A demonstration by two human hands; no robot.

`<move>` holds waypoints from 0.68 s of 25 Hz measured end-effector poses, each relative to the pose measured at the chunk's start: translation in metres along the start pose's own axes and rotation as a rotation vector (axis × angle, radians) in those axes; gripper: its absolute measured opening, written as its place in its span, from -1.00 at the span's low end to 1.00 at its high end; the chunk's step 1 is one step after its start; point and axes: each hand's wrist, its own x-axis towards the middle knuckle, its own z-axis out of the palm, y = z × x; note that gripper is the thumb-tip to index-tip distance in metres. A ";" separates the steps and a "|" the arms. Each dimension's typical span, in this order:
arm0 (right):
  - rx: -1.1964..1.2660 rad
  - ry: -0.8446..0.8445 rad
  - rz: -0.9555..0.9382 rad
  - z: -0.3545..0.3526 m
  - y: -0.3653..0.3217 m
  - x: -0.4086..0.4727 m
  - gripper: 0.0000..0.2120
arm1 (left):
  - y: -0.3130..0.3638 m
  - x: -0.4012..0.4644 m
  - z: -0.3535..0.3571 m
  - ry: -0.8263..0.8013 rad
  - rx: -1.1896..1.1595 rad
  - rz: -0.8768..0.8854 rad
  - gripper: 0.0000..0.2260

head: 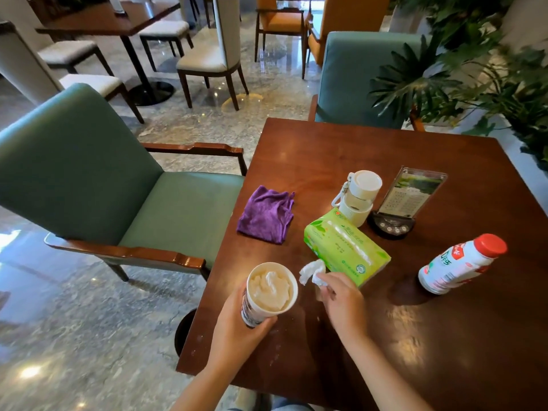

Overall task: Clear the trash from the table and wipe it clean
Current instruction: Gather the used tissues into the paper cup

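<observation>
Head view: left hand (237,327) has its grip wrapped round the side of a white paper cup (271,292) stuffed with crumpled white tissue, held just off the desk's near-left edge. Right hand (341,298) pinches a crumpled white tissue wad (311,271) with its fingertips clamped on it, over the dark wooden desk (385,149) near the left edge, touching or just beside a green soft-pack tissue packet (345,247).

Wad looks light, soft and compressible, so a fingertip pinch is enough; likely next goes into the cup. Cup is thin-walled and crushable, so hold it mid-body without squeezing hard; it should be light with only tissue visible inside.

Purple folded microfibre cloth (267,216) lies at the left edge, limp, probably best taken by bunching it from the top. White plastic bottle with red cap (462,262) stands toward the right edge; smooth, rigid, fill unknown, grasp round the body. White lidded tumbler (360,197) and acrylic menu stand (406,200) sit mid-desk, probably not trash.
</observation>
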 end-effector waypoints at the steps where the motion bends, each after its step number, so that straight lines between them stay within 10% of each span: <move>1: 0.023 0.101 -0.047 -0.015 -0.012 -0.003 -0.73 | 0.003 0.001 0.004 -0.005 -0.008 0.016 -0.31; 4: 0.126 0.261 -0.183 -0.064 -0.049 -0.010 -0.78 | 0.017 0.006 0.017 -0.028 -0.031 0.076 -0.32; 17: -0.273 -0.086 -0.377 -0.088 -0.070 -0.046 -0.67 | 0.068 0.006 0.051 -0.215 -0.196 0.256 -0.42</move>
